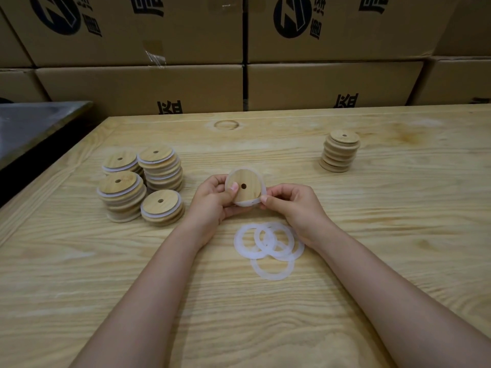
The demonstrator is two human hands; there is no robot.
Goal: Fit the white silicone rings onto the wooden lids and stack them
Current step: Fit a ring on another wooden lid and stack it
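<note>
Head cam looks down at a wooden table [345, 235]. Both hands hold one wooden lid [243, 183] up over the middle of it, tilted toward the camera, with a white silicone ring [249, 202] partly round its rim. Left hand [212, 201] grips the lid's left edge, thumb pressed near the center hole; right hand [291, 205] pinches the ring at the lower right edge. Loose rings [268, 248] lie overlapping just below the hands. Four ringed stacks [140, 183] sit left, a bare-lid stack [340, 151] far right, cardboard boxes [239, 49] behind.
</note>
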